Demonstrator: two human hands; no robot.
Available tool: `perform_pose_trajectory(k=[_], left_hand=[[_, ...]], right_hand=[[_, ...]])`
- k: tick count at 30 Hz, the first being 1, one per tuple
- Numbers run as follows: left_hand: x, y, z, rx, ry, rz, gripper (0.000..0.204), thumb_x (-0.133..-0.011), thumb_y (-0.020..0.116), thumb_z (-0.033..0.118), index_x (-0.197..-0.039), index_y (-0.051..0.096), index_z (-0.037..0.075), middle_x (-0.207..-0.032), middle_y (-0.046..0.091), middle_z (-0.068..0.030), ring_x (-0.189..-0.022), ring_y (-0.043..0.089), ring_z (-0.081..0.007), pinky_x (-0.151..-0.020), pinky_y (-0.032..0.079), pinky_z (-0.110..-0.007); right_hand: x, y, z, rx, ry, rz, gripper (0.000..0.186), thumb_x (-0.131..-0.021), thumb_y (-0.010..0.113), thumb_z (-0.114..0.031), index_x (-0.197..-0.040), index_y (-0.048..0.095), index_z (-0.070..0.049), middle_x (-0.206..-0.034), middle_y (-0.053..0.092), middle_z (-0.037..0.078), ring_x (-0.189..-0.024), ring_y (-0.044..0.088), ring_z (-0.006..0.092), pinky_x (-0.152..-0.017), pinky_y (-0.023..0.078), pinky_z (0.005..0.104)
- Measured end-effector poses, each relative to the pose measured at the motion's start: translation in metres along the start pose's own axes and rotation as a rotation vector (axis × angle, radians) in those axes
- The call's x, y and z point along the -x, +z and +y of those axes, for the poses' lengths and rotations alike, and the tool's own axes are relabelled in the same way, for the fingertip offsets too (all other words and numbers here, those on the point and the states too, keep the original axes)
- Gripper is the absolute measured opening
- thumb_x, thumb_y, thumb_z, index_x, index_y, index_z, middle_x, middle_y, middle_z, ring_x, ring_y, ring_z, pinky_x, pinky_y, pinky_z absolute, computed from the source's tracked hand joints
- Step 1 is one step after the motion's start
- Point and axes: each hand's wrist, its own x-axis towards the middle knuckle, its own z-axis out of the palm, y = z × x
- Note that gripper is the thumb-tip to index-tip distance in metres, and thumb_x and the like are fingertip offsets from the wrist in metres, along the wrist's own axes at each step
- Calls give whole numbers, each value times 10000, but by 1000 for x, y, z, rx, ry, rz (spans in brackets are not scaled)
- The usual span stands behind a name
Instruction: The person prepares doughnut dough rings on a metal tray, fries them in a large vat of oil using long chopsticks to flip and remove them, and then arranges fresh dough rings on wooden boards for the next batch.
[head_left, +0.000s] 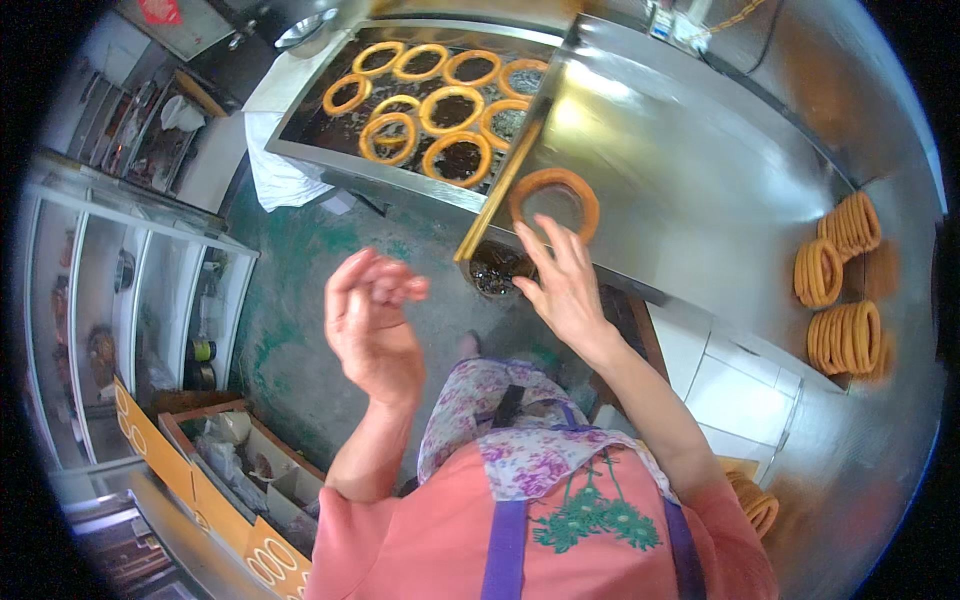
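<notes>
My right hand (565,285) reaches over the front of the steel counter (690,190), fingers stretched and apart. Its fingertips overlap the near edge of a brown fried dough ring (594,212); whether they touch it I cannot tell. Raised over the floor, my left hand (375,325) has its fingers curled in, slightly blurred, with nothing visible in them. Long wooden chopsticks (495,200) lie along the divide between counter and fryer, their ends jutting past the front. In the fryer (400,172), several golden dough rings (451,109) float in dark oil.
Several stacked dough rings (845,338) stand along the counter's right side, with more rings (752,503) lower down. A container with dark contents (497,270) sits below the chopstick ends. A white cloth (285,165) hangs left of the fryer. Glass-fronted shelves (130,300) and a box (250,465) are at left.
</notes>
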Motion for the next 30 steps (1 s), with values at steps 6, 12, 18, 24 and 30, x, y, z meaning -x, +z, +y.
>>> perform_pose_trajectory(k=[6, 12, 18, 24, 30], left_hand=[[-26, -157, -3, -277, -11, 405, 292, -882, 517, 161, -1124, 503, -1, -909, 586, -108, -705, 599, -176, -628, 463, -266], [-59, -313, 2, -403, -147, 608, 299, -886, 529, 181, -1130, 506, 9, -899, 581, -74, -691, 589, -144, -607, 456, -249], [-163, -372, -2, -436, -208, 383, 300, -870, 551, 167, -1127, 513, 15, -897, 580, -71, -703, 581, -142, -620, 447, -256], [-242, -377, -56, -310, -323, 138, 287, -844, 565, 29, -1125, 512, 4, -881, 560, -43, -693, 564, -128, -609, 444, -250], [-255, -428, -101, -392, -508, 216, 292, -838, 548, 12, -1128, 507, 10, -884, 559, -45, -684, 562, -126, -593, 440, -237]], right_hand=[[-48, 98, 17, 187, -256, -200, 356, -712, 593, -30, -1066, 572, -4, -1109, 467, 143, -1023, 480, 278, -819, 473, 356], [-133, 15, -12, 719, -378, 351, 138, -773, 612, -91, -895, 587, -31, -891, 601, 123, -832, 590, 261, -702, 501, 329], [-247, -74, 34, 319, 480, 576, 345, -827, 615, -333, -855, 614, 11, -688, 634, 92, -625, 638, 140, -571, 478, 280], [-269, -78, 51, -31, 916, 268, 268, -774, 687, -297, -807, 630, -37, -724, 604, 42, -605, 579, 101, -539, 510, 206], [-254, -191, 8, 29, 557, 699, 405, -802, 664, -319, -984, 617, 40, -1025, 602, 122, -874, 599, 152, -792, 501, 246]])
